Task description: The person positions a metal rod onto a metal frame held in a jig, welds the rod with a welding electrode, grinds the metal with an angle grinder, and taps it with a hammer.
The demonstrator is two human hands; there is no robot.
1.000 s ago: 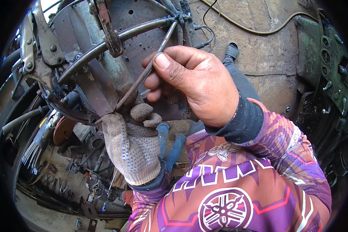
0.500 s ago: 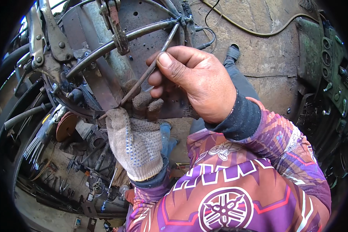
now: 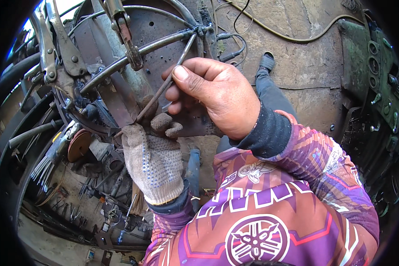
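My right hand (image 3: pixel 217 95), bare, pinches a thin steel rod (image 3: pixel 181 57) between thumb and fingers. The rod runs diagonally from a welded joint on a round metal frame (image 3: pixel 159 42) down to my left hand (image 3: pixel 153 153). That hand wears a dotted knit glove and grips the rod's lower end against a rusty plate (image 3: pixel 119 104). Both hands are close together at the centre of the view, the gloved one below and to the left of the bare one.
Locking pliers (image 3: pixel 53 48) clamp the frame at upper left. A grinding disc (image 3: pixel 79 145) and a bundle of welding rods (image 3: pixel 42 168) lie lower left. Cables (image 3: pixel 270 31) cross the concrete floor. A green machine (image 3: pixel 377 75) stands at right. A foot (image 3: pixel 266 62) shows beyond my right hand.
The view has shifted slightly, so the frame and both hands sit a little higher. My hands keep the same grip on the rod.
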